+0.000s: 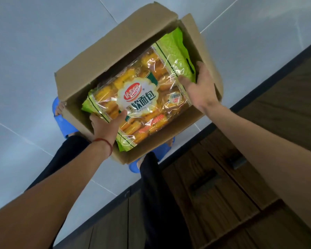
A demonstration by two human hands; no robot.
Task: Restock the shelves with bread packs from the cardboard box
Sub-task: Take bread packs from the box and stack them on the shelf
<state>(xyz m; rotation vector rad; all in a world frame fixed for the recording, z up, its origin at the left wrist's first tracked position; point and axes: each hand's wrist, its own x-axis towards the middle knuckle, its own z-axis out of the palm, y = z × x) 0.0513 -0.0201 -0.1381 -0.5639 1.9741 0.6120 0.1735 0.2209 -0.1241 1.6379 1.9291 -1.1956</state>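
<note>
An open cardboard box (104,51) stands on the pale tiled floor, its flaps folded outward. Inside lies a large bread pack (142,90) of clear plastic with green ends, showing yellow-orange rolls and a white label with red logo. My left hand (106,126) grips the pack's near edge, thumb on top of the plastic. My right hand (201,88) lies spread on the pack's right end, next to the green handle part, fingers apart and touching the wrapper. Whether other packs lie underneath is hidden.
A dark wooden cabinet (232,186) with recessed handles runs along the right and bottom. My legs in dark trousers and blue slippers (61,121) stand right beside the box. Grey floor tiles (34,60) stretch to the left and beyond the box.
</note>
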